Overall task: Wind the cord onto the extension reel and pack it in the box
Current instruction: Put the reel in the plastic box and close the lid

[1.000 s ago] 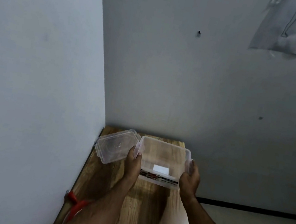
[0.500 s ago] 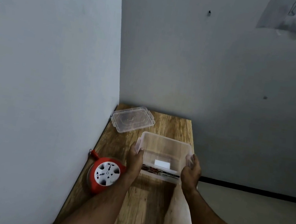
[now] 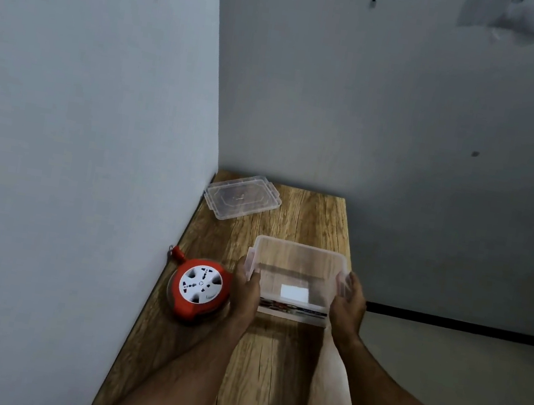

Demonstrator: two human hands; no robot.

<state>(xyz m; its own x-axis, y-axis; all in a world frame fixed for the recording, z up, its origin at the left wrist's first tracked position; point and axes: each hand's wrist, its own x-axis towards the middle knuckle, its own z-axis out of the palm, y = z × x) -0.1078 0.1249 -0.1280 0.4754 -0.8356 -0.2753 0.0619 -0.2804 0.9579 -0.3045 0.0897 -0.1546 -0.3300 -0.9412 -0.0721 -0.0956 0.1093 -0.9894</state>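
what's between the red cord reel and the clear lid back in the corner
Only bare wooden tabletop lies between the reel and the lid, in the head view.

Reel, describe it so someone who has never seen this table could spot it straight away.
Find the wooden table pushed into the corner of two grey walls. Along its left edge, beside the wall and just left of the left hand holding the clear box, lies the reel. It is the only coloured, round thing there: red, with a white socket face, unlike the clear box and lid.

dim, flat indoor light, soft focus, wide-angle bending at edges.
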